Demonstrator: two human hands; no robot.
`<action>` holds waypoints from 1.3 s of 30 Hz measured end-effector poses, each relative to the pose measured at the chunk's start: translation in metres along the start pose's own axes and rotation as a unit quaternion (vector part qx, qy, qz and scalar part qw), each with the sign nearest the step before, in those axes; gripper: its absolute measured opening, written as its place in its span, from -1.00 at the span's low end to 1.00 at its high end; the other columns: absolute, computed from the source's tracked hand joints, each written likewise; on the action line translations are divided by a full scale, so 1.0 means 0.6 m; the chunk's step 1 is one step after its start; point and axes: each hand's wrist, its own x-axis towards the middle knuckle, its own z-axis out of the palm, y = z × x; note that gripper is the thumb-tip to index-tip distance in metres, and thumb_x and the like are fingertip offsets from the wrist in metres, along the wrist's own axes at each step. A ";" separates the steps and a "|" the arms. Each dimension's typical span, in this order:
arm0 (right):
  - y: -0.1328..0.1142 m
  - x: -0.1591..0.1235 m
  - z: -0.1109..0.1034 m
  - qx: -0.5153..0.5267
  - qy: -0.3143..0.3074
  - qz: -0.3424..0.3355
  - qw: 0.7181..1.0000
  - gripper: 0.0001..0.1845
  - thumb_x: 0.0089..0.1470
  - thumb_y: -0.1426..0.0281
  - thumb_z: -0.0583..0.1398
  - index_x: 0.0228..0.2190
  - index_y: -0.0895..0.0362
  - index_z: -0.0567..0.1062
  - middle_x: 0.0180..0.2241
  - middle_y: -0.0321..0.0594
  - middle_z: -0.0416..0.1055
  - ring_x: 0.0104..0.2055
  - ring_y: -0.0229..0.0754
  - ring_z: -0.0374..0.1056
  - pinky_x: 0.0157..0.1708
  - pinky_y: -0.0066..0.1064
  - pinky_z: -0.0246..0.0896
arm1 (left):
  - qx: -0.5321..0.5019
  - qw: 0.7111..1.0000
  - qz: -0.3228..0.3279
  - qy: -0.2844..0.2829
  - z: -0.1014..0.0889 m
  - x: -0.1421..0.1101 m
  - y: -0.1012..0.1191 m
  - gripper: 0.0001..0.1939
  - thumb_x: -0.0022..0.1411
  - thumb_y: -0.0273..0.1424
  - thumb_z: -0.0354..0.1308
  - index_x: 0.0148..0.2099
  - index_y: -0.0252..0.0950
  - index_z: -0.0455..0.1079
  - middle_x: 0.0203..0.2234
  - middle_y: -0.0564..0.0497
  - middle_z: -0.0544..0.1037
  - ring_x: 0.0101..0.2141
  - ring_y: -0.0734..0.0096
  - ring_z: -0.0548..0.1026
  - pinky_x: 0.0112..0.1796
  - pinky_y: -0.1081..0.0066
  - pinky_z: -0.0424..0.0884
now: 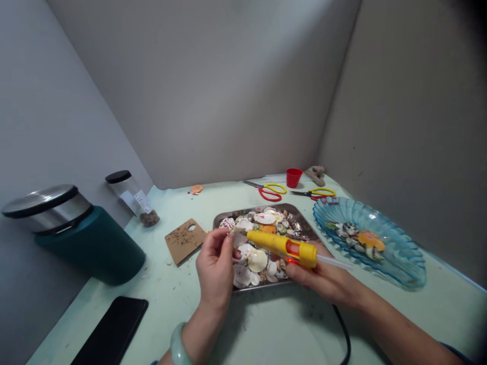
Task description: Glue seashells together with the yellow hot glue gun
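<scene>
My right hand (323, 271) is wrapped round a yellow hot glue gun (281, 246), with a clear glue stick (335, 262) poking out of its back end. The gun's nozzle points left and meets a small pale shell (238, 237), which my left hand (216, 266) pinches between thumb and fingers. Whether the nozzle touches the shell or stops just short, I cannot tell. Below both hands lies a metal tray (304, 219) full of mixed shells, among them a cream scallop shell (257, 259). The gun and my hands hide part of the tray.
Left of the tray are a brown board (182, 243), a dark phone (112, 329), a teal tumbler (91, 243) and a clear jar (131, 192). A blue glass dish (395, 238) with shells stands right. Behind are scissors (272, 190), pliers-like snips (315, 193) and a red cup (293, 177). A black cord (344, 329) trails frontward.
</scene>
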 end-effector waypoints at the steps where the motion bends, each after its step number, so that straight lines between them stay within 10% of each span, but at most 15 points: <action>1: -0.002 0.001 -0.001 -0.005 -0.004 -0.004 1.000 -0.46 0.19 -0.07 0.07 -0.46 0.11 0.51 -0.60 -0.32 0.25 -0.59 -0.26 0.18 -0.63 -0.45 0.11 | 0.001 1.000 0.002 0.000 0.000 0.000 -0.001 -0.82 0.16 -0.28 0.27 -0.24 -0.26 0.43 -0.55 0.13 0.47 -0.61 0.52 0.42 -0.53 0.53 0.38; 39: 0.005 -0.001 -0.010 -0.020 0.023 -0.031 0.999 -0.54 0.22 -0.01 0.09 -0.47 0.08 0.44 -0.52 -0.30 0.30 -0.52 -0.22 0.24 -0.51 -0.41 0.23 | -0.038 0.999 -0.016 -0.003 0.001 0.002 -0.002 -0.78 0.15 -0.25 0.28 -0.24 -0.27 0.41 -0.54 0.15 0.46 -0.65 0.60 0.39 -0.56 0.57 0.34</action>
